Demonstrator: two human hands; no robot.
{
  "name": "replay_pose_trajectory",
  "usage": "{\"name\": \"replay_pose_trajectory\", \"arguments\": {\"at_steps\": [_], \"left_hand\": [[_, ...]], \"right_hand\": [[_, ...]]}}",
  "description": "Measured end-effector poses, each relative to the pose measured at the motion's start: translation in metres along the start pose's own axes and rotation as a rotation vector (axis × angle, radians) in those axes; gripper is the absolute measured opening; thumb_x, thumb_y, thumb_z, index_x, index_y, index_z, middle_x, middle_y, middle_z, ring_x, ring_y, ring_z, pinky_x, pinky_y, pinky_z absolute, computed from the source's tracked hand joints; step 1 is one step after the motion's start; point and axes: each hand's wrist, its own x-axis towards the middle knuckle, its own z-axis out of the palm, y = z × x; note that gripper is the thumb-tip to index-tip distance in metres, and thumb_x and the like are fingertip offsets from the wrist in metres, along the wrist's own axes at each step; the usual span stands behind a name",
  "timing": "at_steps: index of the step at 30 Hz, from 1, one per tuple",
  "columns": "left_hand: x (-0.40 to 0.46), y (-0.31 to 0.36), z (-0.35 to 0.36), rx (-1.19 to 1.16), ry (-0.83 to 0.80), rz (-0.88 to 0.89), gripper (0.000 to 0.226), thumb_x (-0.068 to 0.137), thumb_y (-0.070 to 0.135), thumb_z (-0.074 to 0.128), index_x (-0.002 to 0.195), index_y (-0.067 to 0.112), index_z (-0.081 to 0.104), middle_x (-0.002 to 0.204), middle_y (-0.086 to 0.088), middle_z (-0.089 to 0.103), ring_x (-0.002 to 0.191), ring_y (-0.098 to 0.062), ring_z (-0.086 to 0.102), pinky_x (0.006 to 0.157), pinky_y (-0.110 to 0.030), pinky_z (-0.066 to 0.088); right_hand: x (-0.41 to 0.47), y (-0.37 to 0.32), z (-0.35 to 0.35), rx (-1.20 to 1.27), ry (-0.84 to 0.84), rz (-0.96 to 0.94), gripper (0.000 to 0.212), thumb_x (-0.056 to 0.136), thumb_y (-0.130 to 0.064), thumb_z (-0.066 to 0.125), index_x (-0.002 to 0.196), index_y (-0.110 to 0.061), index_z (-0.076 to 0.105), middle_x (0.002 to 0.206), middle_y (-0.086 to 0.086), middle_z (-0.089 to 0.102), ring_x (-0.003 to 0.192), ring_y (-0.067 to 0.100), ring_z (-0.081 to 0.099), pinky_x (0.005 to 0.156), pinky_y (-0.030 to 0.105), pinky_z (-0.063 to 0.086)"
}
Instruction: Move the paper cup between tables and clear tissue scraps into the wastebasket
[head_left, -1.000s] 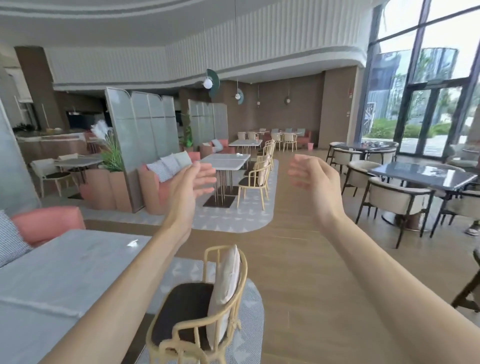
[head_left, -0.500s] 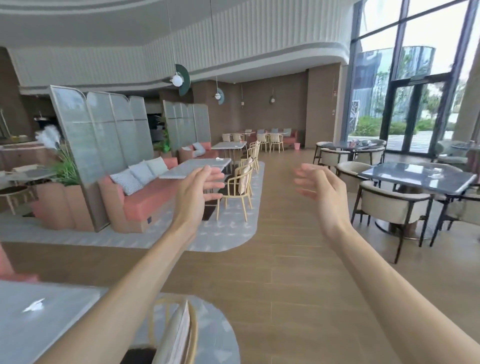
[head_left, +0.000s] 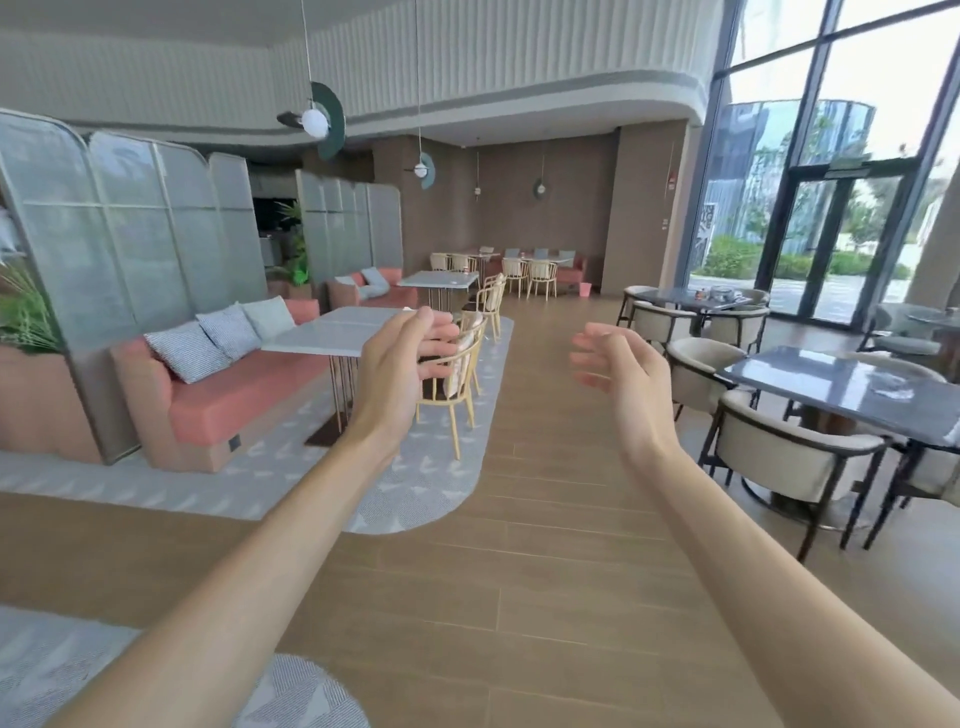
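Note:
Both my hands are raised in front of me, palms facing each other, and hold nothing. My left hand (head_left: 402, 364) has its fingers straight and overlaps the near end of a light grey table (head_left: 332, 330). My right hand (head_left: 621, 371) has relaxed fingers and hangs over the wooden aisle. A small white object (head_left: 409, 308) shows on that table just above my left fingertips; what it is cannot be told. A small pink wastebasket (head_left: 585, 289) stands on the floor far back by the wall. No paper cup is plainly visible.
A pink sofa (head_left: 218, 400) with cushions and a wooden chair (head_left: 452, 384) flank the grey table on a grey rug. On the right, a dark table (head_left: 841, 384) has padded chairs (head_left: 789, 452) around it. The wooden aisle (head_left: 545, 467) runs ahead between them.
The view has moved forward down the aisle; the near table and chair at lower left have slipped out of view. Both hands stay raised and empty.

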Motion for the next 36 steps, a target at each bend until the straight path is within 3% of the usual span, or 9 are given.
{"name": "replay_pose_trajectory", "arguments": {"at_steps": [4,10,14,20,24,29,33,36], "left_hand": [[0.093,-0.103,0.035,-0.027,0.022,-0.073,0.029,0.110,0.026,0.046,0.098,0.017,0.070,0.105,-0.009,0.076,0.099,-0.027,0.072,0.090,-0.049,0.059],[0.278,-0.184,0.105,-0.088,0.024,-0.123,0.030,0.110,0.027,0.045,0.104,0.011,0.070,0.111,-0.014,0.074,0.107,-0.033,0.071,0.092,-0.049,0.057],[0.376,-0.218,0.159,-0.028,-0.061,-0.056,0.029,0.110,0.031,0.046,0.101,0.017,0.071,0.105,-0.006,0.076,0.098,-0.021,0.073,0.083,-0.039,0.060],[0.480,-0.324,0.247,0.003,-0.137,-0.066,0.028,0.109,0.030,0.048,0.098,0.019,0.072,0.098,-0.002,0.077,0.087,-0.013,0.073,0.069,-0.026,0.059],[0.563,-0.402,0.307,0.028,-0.171,-0.102,0.029,0.109,0.028,0.048,0.100,0.012,0.071,0.105,-0.011,0.075,0.093,-0.022,0.071,0.072,-0.031,0.058],[0.720,-0.450,0.394,0.007,-0.090,-0.250,0.039,0.109,0.030,0.045,0.110,-0.002,0.068,0.109,-0.021,0.071,0.095,-0.028,0.066,0.069,-0.031,0.054],[0.796,-0.486,0.424,0.087,-0.114,-0.117,0.039,0.109,0.029,0.048,0.111,-0.003,0.071,0.110,-0.018,0.075,0.095,-0.027,0.071,0.078,-0.035,0.059],[0.854,-0.536,0.440,0.118,-0.103,-0.054,0.035,0.109,0.030,0.048,0.103,0.006,0.072,0.104,-0.010,0.076,0.097,-0.026,0.072,0.085,-0.040,0.058]], "right_hand": [[0.104,0.074,0.004,-0.084,0.007,-0.009,0.029,0.080,-0.032,0.048,0.096,-0.021,0.070,0.116,0.011,0.073,0.099,0.020,0.070,0.092,0.034,0.057],[0.293,0.142,0.021,-0.166,0.054,0.029,0.023,0.092,-0.030,0.054,0.104,-0.020,0.070,0.101,0.000,0.073,0.098,0.019,0.068,0.106,0.053,0.051],[0.393,0.168,0.020,-0.142,0.122,0.026,0.036,0.080,-0.040,0.051,0.104,-0.022,0.071,0.101,-0.001,0.075,0.101,0.018,0.071,0.105,0.051,0.052],[0.522,0.268,-0.013,-0.113,0.153,-0.003,0.032,0.080,-0.040,0.052,0.102,-0.027,0.071,0.102,-0.002,0.077,0.100,0.017,0.071,0.105,0.049,0.053],[0.634,0.353,-0.025,-0.114,0.177,0.052,0.038,0.073,-0.050,0.054,0.099,-0.028,0.072,0.101,-0.003,0.077,0.103,0.019,0.071,0.103,0.048,0.053],[0.825,0.430,-0.013,-0.114,0.149,0.142,0.031,0.098,-0.033,0.052,0.114,-0.012,0.069,0.113,0.008,0.072,0.113,0.030,0.066,0.101,0.044,0.049],[0.928,0.467,-0.001,-0.083,0.084,0.130,0.030,0.098,-0.033,0.054,0.115,-0.013,0.068,0.110,0.005,0.072,0.112,0.030,0.066,0.102,0.047,0.049],[0.995,0.510,0.004,-0.057,0.063,0.129,0.023,0.092,-0.035,0.057,0.105,-0.020,0.069,0.102,-0.001,0.073,0.102,0.023,0.069,0.104,0.049,0.050]]}}
